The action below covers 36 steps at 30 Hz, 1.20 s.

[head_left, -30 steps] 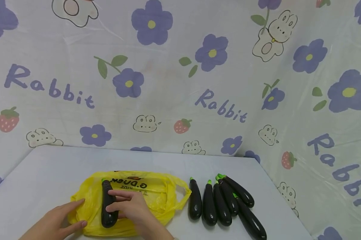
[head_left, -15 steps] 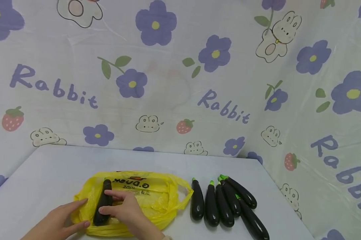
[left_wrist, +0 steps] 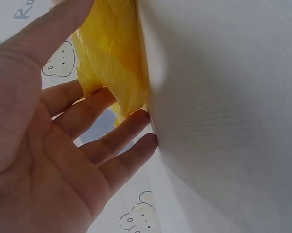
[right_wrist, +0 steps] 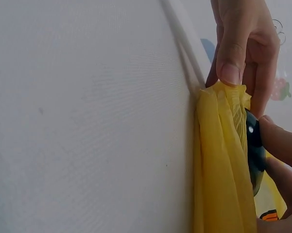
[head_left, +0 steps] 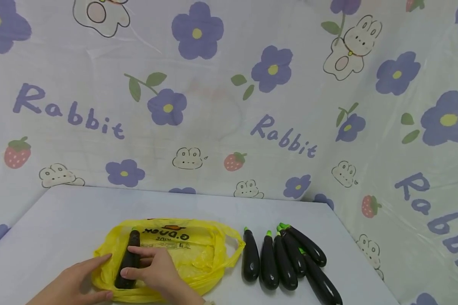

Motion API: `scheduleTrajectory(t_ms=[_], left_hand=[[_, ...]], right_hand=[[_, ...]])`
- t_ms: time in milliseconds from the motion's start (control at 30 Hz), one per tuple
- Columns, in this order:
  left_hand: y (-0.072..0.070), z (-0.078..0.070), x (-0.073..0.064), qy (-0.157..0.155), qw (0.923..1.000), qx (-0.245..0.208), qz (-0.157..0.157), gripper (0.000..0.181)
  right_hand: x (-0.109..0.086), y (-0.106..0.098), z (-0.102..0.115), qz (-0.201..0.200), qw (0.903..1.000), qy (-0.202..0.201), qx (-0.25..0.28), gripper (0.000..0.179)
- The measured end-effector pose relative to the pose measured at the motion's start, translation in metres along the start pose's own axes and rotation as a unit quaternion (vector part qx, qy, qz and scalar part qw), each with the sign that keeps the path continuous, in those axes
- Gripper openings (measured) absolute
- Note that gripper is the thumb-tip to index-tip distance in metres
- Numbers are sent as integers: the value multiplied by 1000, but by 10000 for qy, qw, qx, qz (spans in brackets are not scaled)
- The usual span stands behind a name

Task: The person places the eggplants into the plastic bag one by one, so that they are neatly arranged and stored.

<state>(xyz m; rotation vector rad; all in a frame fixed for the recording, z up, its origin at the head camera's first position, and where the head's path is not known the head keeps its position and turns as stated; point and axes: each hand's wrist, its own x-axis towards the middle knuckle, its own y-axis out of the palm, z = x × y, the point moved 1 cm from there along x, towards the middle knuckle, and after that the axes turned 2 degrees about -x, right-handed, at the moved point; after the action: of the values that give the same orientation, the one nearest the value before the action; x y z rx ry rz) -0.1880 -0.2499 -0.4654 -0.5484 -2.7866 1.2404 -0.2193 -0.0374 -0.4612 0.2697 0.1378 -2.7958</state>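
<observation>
A yellow plastic bag with dark printing lies flat on the white table. Over its left part sits a dark eggplant, green stem end pointing away. My right hand pinches this eggplant between thumb and fingers; in the right wrist view the eggplant shows just beyond the bag's edge. My left hand rests at the bag's left edge, thumb and fingers spread. In the left wrist view its extended fingers touch the yellow plastic.
Several more eggplants lie grouped right of the bag, the nearest one close to the bag's handle loop. Behind the white table hangs a curtain printed with flowers and rabbits.
My right hand has moved the eggplant left and slightly toward me on the bag, and it has tilted a little. My left hand stays at the bag's edge. The other eggplants are unmoved.
</observation>
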Motion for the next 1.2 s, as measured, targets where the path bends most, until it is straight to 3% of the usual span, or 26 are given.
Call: scheduleTrajectory(t_ms=[133,433,700,933,1200], left_hand=[[0,-1,0,-123,9999,20,-3,85],[-1,-1,-4,204,9972,432,-570,96],[0,1,-2,122,9956,620,-695,85],[1,3,-1,146,9960,537,-705,84],[1,1,2,-340,9979,407,-380,84]], right_hand=[[0,0,-1,14,10000,20,-31,41],[1,1,0,-168,9996,84,-212,40],[0,2,0,-278,9991,183,-271,41],[0,2,0,-309,9990,185,-259,41],[-1,-2,0,180,9996,113,-189,42]])
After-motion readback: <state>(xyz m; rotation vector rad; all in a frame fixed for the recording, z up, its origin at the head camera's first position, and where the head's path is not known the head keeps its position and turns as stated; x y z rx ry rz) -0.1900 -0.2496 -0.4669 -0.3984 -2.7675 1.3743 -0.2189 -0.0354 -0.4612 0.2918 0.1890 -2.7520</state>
